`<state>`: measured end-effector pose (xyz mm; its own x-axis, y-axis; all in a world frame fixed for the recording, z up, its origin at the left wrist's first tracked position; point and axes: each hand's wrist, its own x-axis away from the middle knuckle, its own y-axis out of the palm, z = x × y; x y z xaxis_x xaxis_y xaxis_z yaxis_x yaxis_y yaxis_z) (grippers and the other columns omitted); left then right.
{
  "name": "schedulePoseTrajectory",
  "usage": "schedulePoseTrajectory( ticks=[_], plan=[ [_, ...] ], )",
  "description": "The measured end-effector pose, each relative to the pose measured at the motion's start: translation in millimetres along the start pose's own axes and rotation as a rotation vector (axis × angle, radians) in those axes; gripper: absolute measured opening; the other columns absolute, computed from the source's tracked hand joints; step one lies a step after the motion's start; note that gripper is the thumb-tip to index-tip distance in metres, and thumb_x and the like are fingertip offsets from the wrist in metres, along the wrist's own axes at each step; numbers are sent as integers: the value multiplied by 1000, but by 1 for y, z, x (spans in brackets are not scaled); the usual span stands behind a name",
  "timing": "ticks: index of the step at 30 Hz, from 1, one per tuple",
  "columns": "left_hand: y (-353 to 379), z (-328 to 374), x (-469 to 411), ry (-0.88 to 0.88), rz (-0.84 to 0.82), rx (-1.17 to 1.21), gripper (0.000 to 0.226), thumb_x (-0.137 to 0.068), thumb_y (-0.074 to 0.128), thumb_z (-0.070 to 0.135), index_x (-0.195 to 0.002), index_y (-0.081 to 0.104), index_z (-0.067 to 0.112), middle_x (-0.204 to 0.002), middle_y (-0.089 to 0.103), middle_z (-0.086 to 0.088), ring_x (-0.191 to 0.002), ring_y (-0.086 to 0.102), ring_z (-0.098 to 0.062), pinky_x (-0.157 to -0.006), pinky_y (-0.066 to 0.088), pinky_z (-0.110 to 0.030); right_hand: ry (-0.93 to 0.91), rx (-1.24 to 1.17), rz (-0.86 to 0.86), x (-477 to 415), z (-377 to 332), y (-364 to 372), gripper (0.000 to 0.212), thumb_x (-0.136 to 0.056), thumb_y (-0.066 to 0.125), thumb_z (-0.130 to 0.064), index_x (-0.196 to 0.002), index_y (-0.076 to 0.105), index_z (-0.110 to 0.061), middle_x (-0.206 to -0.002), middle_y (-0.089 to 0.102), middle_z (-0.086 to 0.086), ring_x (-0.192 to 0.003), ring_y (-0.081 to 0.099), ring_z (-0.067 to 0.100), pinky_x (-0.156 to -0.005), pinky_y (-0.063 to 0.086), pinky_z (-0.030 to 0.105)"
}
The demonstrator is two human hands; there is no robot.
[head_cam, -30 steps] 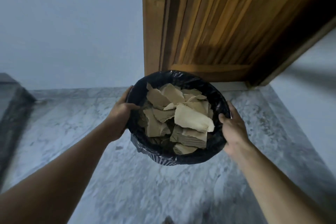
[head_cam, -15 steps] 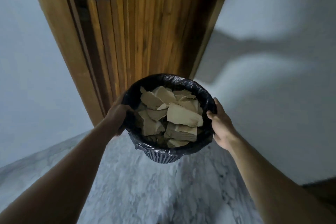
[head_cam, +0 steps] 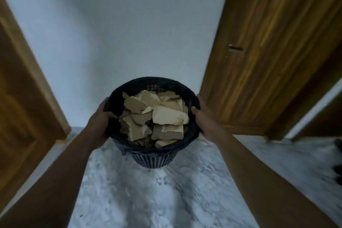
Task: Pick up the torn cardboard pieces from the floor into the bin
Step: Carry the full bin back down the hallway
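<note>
A round black mesh bin (head_cam: 153, 159) lined with a black bag hangs in the air in front of me, above the marble floor. It is filled with several torn tan cardboard pieces (head_cam: 157, 116). My left hand (head_cam: 100, 122) grips the bin's left rim and my right hand (head_cam: 203, 116) grips its right rim. Both arms reach forward from the bottom corners. No cardboard shows on the visible floor.
A white wall (head_cam: 120, 33) stands straight ahead. A wooden door (head_cam: 268, 52) is at the right and wooden door panelling (head_cam: 22, 98) at the left. Grey-white marble floor (head_cam: 157, 200) spreads below. Dark objects (head_cam: 337, 163) lie at the far right edge.
I have turned with the bin held in both hands: the wooden door that was straight ahead now lies to the right and a white wall faces me. My grip on the rim is unchanged.
</note>
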<state>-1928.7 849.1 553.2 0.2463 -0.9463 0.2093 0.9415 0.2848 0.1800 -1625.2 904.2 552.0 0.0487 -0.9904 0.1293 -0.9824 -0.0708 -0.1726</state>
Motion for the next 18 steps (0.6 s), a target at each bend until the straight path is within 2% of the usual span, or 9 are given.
schedulePoseTrajectory(
  ticks=[3, 5, 9, 11, 14, 18],
  plan=[
    [102, 1, -29, 35, -200, -45, 69, -89, 36, -16, -137, 52, 31, -123, 66, -2, -105, 66, -25, -75, 54, -36, -20, -56, 146, -9, 10, -93, 51, -110, 37, -19, -157, 31, -37, -153, 45, -6, -133, 48, 18, -115, 40, 41],
    [171, -1, -42, 34, -312, -63, 67, -91, 38, -14, -140, 52, 28, -126, 67, -3, -110, 66, -27, -78, 55, -38, -13, -89, 270, -8, 17, -155, 49, -110, 38, -21, -156, 34, -39, -154, 46, -1, -133, 50, 22, -114, 42, 47],
    [306, -13, -60, 9, -536, -124, 63, -94, 47, -2, -143, 51, 38, -132, 67, -1, -116, 66, -31, -93, 56, -53, 28, -234, 503, 11, 28, -272, 45, -111, 38, -19, -150, 43, -40, -135, 60, 1, -118, 61, 25, -102, 52, 50],
    [373, -22, -60, -10, -604, -148, 57, -97, 52, 9, -144, 50, 41, -131, 67, -1, -116, 65, -33, -97, 52, -60, 39, -285, 628, 27, 36, -327, 46, -110, 41, -16, -149, 44, -39, -133, 62, 1, -116, 63, 26, -98, 54, 49],
    [471, -38, -47, -27, -695, -109, 55, -101, 49, 7, -149, 44, 34, -137, 61, -7, -120, 61, -35, -102, 49, -57, 57, -294, 818, 53, 52, -400, 51, -107, 45, -15, -150, 42, -43, -141, 58, 1, -120, 60, 28, -101, 53, 51],
    [589, -64, -18, -133, -862, -92, 44, -104, 49, 10, -140, 52, 35, -132, 63, -7, -116, 63, -33, -100, 51, -54, 79, -305, 1016, 99, 71, -481, 54, -108, 43, -12, -155, 36, -39, -141, 56, 1, -112, 62, 26, -96, 55, 48]
  ],
)
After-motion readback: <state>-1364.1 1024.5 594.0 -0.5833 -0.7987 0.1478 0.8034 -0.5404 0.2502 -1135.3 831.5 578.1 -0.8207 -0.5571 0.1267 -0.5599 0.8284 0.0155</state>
